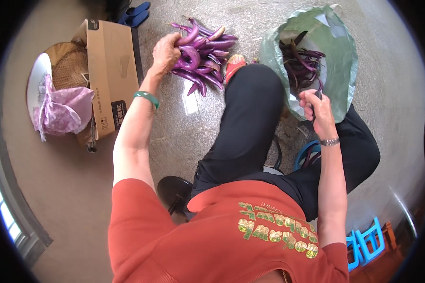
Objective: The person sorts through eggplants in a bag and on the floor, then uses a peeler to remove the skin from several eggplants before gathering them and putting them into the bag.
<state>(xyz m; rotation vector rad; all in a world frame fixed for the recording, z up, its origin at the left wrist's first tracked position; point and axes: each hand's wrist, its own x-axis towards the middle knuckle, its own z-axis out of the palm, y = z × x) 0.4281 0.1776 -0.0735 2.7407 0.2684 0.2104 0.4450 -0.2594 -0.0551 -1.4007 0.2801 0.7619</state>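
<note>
My left hand (166, 53) grips the end of a pale purple eggplant (188, 37) at the near-left side of a pile of long eggplants (216, 45) on the speckled floor. One curled eggplant (194, 59) lies just below those fingers. To the right, my right hand (318, 108) is closed around a slim black tool handle (317, 95); no blade can be made out. That hand is at the mouth of a green woven plastic bag (343, 76), which leans open against my leg. Inside it lie dark purple eggplants and thin stalk-like pieces (301, 63).
A cardboard box (111, 70) stands left, beside a woven hat (71, 67) and a pink cloth (67, 109). My sandalled foot (236, 65) is close to the pile. A blue basin (299, 155) with purple pieces is partly under my leg. Blue stools (368, 244) stand lower right.
</note>
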